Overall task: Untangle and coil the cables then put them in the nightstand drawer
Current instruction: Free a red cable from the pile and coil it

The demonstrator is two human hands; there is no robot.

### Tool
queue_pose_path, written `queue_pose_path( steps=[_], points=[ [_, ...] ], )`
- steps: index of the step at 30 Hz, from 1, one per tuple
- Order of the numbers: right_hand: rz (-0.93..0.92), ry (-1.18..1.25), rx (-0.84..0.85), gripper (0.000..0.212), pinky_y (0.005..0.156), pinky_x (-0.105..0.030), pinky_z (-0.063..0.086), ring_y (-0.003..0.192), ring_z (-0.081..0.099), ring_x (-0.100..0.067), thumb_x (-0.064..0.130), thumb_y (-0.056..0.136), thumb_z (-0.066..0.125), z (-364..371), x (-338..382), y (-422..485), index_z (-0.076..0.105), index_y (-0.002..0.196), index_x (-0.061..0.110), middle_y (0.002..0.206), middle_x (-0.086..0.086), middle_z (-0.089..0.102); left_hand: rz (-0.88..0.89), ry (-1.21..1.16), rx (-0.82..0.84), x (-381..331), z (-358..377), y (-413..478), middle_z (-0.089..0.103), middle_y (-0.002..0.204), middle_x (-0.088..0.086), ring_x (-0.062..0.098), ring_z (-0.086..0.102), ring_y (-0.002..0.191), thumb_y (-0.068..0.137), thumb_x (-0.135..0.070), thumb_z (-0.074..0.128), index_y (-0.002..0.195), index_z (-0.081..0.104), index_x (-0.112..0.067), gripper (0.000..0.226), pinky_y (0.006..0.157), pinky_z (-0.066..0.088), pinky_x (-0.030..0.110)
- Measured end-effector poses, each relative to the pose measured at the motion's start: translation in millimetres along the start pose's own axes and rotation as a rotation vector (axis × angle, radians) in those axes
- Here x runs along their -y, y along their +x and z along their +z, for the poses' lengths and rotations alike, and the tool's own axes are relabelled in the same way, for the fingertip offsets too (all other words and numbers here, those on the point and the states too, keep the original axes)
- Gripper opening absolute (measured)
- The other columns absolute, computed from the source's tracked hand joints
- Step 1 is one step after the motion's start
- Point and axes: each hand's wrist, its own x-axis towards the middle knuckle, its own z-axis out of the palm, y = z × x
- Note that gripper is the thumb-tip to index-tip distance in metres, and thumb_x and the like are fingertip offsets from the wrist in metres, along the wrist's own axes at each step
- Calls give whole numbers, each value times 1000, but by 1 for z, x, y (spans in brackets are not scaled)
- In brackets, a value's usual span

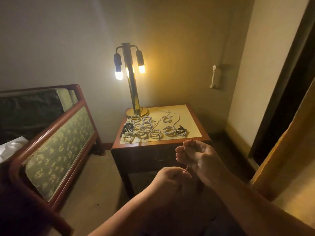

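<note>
One thin red cable (187, 169) runs between both hands, just in front of the desk (190, 116). The right grip (196, 155) curls round its upper part and the left grip (170, 179) pinches it lower down. About a dozen coiled cables (148, 128) lie on the desk beside the lamp (131, 82). The drawer (162, 160) appears shut. In this dim light, loops of so thin a cord could slip off the fingers, or a dangling end could snag the finished coils.

The worktop (190, 126) of the nightstand (144, 155) carries a brass lamp (137, 111) at its back left corner; many white coiled cables (146, 126) lie in rows; one black coil (127, 128) lies at the left; a loose white cable (172, 114) lies behind.
</note>
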Motion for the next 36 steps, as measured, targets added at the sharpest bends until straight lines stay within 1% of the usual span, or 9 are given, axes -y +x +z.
queue_pose_path(
  steps=[3, 6, 12, 17, 22, 25, 28, 30, 36],
  points=[
    [-60, -262, 23, 13, 82, -36, 61, 93, 74, -29, 1, 102, 52, -5, -8, -8, 62, 110, -2, 96, -15, 75, -43, 31, 55, 1, -2, -9, 66, 65, -8, 7, 63, 61, 104, -11, 53, 95, 74, -7, 23, 54, 48, 23],
    [-136, -543, 60, 13, 78, -32, 61, 87, 74, -22, 4, 103, 53, -7, -13, -11, 66, 103, 5, 89, -6, 76, -20, 72, 88, -3, -5, -10, 66, 76, 0, 12, 64, 68, 102, -9, 55, 99, 71, 1, 19, 61, 51, 29],
    [-173, -685, 90, 13, 77, -28, 59, 85, 72, -17, 3, 101, 55, -21, -7, -6, 66, 100, 10, 86, 0, 75, 25, 10, 146, -18, -12, -11, 62, 77, 4, 15, 58, 68, 99, -20, 63, 99, 70, 3, 24, 66, 47, 35],
    [-36, -879, 228, 15, 78, -26, 59, 84, 70, -11, 9, 104, 51, -31, -9, 2, 63, 102, 17, 83, 5, 71, 67, 26, 134, -19, -26, -3, 70, 91, 16, 19, 65, 82, 90, -37, 69, 100, 74, -4, 34, 74, 51, 36],
    [119, -868, 338, 31, 77, -34, 56, 83, 62, -16, 32, 109, 41, -29, -18, 4, 62, 104, 10, 96, -12, 66, 65, 22, 96, -14, -28, -5, 73, 97, 18, 19, 69, 85, 80, -48, 69, 99, 75, -5, 47, 76, 55, 37],
    [158, -878, 383, 46, 72, -30, 50, 80, 56, -12, 42, 108, 37, -29, -18, 3, 61, 104, 4, 93, -7, 62, 123, 166, -13, -9, -25, -8, 75, 90, 9, 13, 70, 83, 82, -49, 66, 93, 77, -12, 39, 78, 59, 40],
    [300, -823, 477, 37, 65, -19, 48, 72, 59, -1, 40, 109, 36, -28, -17, -3, 61, 99, 14, 88, 3, 62, 203, 331, -52, -1, -27, -8, 74, 91, -4, 11, 72, 86, 95, -24, 68, 96, 77, -17, 11, 77, 62, 36],
    [355, -751, 513, 34, 65, -17, 48, 70, 60, 2, 34, 110, 34, -27, -20, -6, 62, 100, 16, 84, 6, 62, 250, 370, -79, 1, -29, -8, 73, 90, -8, 8, 71, 84, 95, -19, 70, 97, 76, -20, 7, 76, 62, 31],
    [450, -417, 503, 28, 76, -31, 48, 78, 59, -13, 24, 108, 46, -36, -29, -5, 69, 95, 14, 86, -4, 64, 306, 323, -190, 4, -28, -8, 73, 87, -9, 11, 72, 85, 91, -17, 75, 95, 76, -21, 6, 74, 62, 36]
  ],
)
